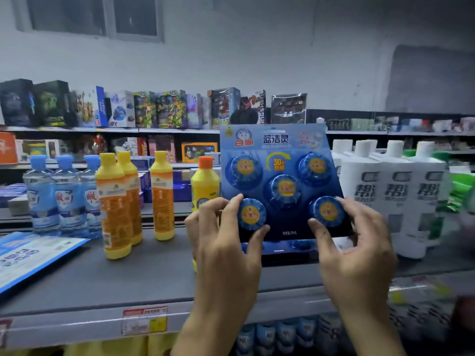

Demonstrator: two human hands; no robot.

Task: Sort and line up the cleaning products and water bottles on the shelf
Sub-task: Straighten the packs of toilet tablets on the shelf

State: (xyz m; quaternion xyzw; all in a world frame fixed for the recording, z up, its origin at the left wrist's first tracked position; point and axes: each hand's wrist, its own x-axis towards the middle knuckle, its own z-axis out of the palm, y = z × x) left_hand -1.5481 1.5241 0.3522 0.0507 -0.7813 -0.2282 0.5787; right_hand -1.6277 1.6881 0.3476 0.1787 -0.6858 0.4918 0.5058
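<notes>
Your left grip (226, 253) and right grip (359, 253) sit closest to the lens, each holding a lower corner of the blue blister card of toilet-cleaner blocks (280, 176), thumb and fingers curled round a disc; the card stands upright over the grey shelf (154, 273), between the orange-capped yellow bottle (205, 186) and the white bottles (385, 196); I judge the sorting roughly midway; three water bottles (59, 199) stand grouped at the far left, three yellow-capped cleaner bottles (133, 199) just beside them but staggered rather than in a row, and the white bottles look lined up on the right; left to do, as I read it: place the card you hold, deal with the flat blue pack (30, 255) lying at the left edge, and straighten the yellow ones; a second dark-blue pack (282, 250) seems to lie under the card, mostly hidden; your left grip covers the orange-capped bottle's base; the green packs (460, 191) at far right are blurred and cut off.
</notes>
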